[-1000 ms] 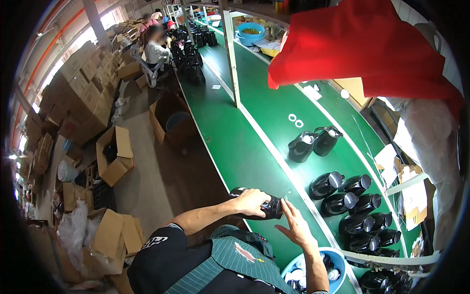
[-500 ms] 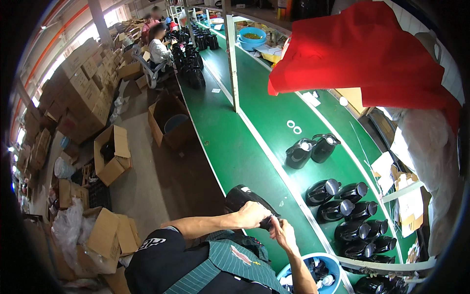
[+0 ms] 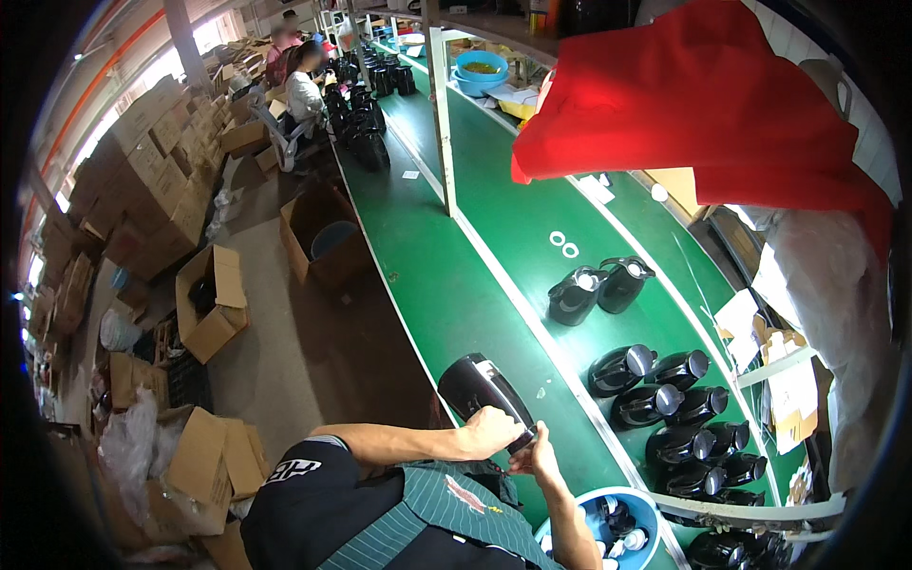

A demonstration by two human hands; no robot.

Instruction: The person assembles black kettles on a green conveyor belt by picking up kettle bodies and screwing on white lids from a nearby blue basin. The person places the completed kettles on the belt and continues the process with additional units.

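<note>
A shiny black jug (image 3: 478,380) lies tilted over the near edge of the green bench, its base pointing away to the left and its mouth end toward me. My left hand (image 3: 489,431) is closed on its side near the mouth end. Around that end my right hand (image 3: 534,456) grips with bent fingers and the thumb along the rim. Any small part at the mouth is hidden by the fingers. Close to my right forearm stands a light-blue basin (image 3: 649,513) holding black and white parts.
Several black jugs (image 3: 649,404) with grey lids stand at the right; a pair of jugs (image 3: 574,296) stands farther off. Two white rings (image 3: 563,244) lie beyond. Red cloth (image 3: 684,104) hangs above the bench. Cardboard boxes (image 3: 211,304) fill the left floor. A co-worker (image 3: 306,100) sits at the far end.
The jug's base has swung slightly, showing more of its side. My right hand has lowered and closed in around the mouth end; the left hand stays on the jug.
</note>
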